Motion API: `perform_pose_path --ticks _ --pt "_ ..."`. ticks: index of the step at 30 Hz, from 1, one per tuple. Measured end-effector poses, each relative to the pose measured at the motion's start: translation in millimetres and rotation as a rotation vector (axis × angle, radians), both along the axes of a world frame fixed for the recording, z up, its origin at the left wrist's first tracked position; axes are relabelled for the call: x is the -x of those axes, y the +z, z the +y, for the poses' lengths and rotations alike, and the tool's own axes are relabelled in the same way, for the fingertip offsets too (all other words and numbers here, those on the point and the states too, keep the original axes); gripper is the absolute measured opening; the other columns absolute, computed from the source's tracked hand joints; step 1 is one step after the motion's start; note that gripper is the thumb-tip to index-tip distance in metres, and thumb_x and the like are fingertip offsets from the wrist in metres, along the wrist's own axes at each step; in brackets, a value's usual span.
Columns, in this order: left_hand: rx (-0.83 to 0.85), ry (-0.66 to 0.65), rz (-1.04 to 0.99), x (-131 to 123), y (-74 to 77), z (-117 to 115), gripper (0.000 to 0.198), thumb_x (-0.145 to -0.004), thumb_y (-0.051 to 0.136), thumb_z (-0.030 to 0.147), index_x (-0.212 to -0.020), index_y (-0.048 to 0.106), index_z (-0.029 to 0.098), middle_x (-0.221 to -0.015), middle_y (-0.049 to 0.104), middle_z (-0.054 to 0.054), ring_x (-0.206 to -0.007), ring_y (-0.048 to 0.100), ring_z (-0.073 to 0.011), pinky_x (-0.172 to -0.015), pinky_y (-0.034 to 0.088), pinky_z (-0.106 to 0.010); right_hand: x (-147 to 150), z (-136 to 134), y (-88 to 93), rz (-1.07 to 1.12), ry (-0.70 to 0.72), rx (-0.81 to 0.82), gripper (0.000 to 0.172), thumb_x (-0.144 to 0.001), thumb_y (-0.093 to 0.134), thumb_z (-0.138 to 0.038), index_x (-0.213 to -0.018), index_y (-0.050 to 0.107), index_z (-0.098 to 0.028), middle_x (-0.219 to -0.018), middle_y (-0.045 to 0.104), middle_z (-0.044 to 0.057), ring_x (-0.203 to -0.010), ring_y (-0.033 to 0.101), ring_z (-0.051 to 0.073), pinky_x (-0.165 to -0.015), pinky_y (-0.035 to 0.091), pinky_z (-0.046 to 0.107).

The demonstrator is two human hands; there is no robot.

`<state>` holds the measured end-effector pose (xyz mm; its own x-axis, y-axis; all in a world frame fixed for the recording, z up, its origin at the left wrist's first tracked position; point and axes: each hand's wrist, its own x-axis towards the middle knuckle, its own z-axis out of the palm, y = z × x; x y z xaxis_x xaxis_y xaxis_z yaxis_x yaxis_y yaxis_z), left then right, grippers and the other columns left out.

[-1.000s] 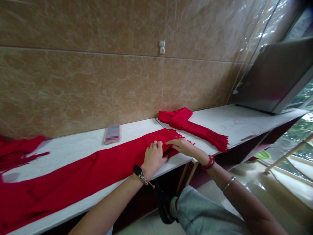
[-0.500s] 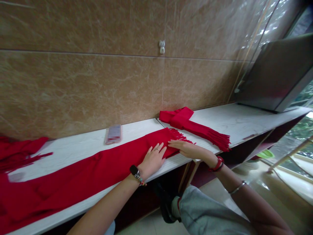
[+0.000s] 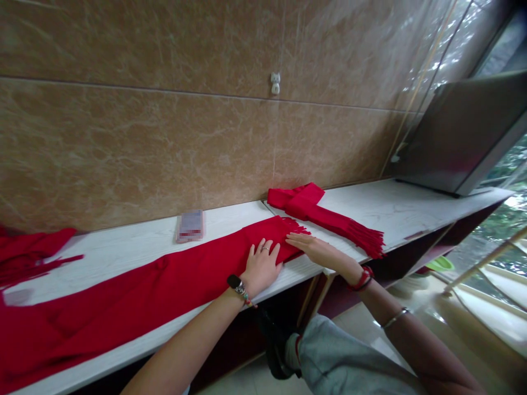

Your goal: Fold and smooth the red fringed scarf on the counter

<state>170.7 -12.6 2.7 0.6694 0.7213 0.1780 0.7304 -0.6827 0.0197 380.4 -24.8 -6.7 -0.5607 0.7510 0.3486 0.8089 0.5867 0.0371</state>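
Note:
A long red scarf [image 3: 164, 291] lies stretched along the white countertop [image 3: 135, 235], its fringed end to the right. My left hand [image 3: 262, 267] rests on the scarf close to that end, fingers spread and flat. Beside it, my right hand [image 3: 319, 253] lies with straight fingers over the fringe, covering part of it. Neither hand grips the cloth. Behind my right hand is a second red scarf [image 3: 307, 206], folded over itself with its fringe pointing to the right.
A phone-like flat object [image 3: 190, 225] lies behind the long scarf. More red fringed cloth [image 3: 37, 249] is bunched at the far left. A large grey box-shaped appliance [image 3: 461, 137] stands at the right end. Dark open shelves [image 3: 382, 280] sit below the counter.
My left hand has bent its fingers slightly and stays on the scarf. My right hand has stayed over the fringe, more of which it now hides. The view has shifted a little.

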Motion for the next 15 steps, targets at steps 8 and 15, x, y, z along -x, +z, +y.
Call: perform_pose_path --ticks 8,15 --pt "0.123 0.070 -0.033 10.0 5.7 1.2 0.058 -0.083 0.045 0.033 -0.137 0.027 0.029 -0.147 0.014 -0.007 -0.132 0.010 -0.0336 -0.104 0.018 -0.051 -1.9 -2.3 -0.2 0.100 0.050 -0.037 0.053 -0.080 0.027 0.002 -0.126 0.046 -0.014 -0.132 0.045 0.011 -0.126 0.034 0.015 -0.104 0.032 0.037" --pt "0.063 -0.035 -0.049 7.0 -0.1 5.5 0.051 -0.087 0.039 0.034 -0.136 0.029 0.023 -0.145 0.021 -0.007 -0.133 0.014 -0.0267 -0.105 0.019 -0.047 -1.8 -0.4 -6.8 0.038 0.025 0.083 0.055 -0.075 0.028 0.005 -0.124 0.048 -0.012 -0.130 0.048 0.011 -0.122 0.040 0.015 -0.102 0.036 0.033"
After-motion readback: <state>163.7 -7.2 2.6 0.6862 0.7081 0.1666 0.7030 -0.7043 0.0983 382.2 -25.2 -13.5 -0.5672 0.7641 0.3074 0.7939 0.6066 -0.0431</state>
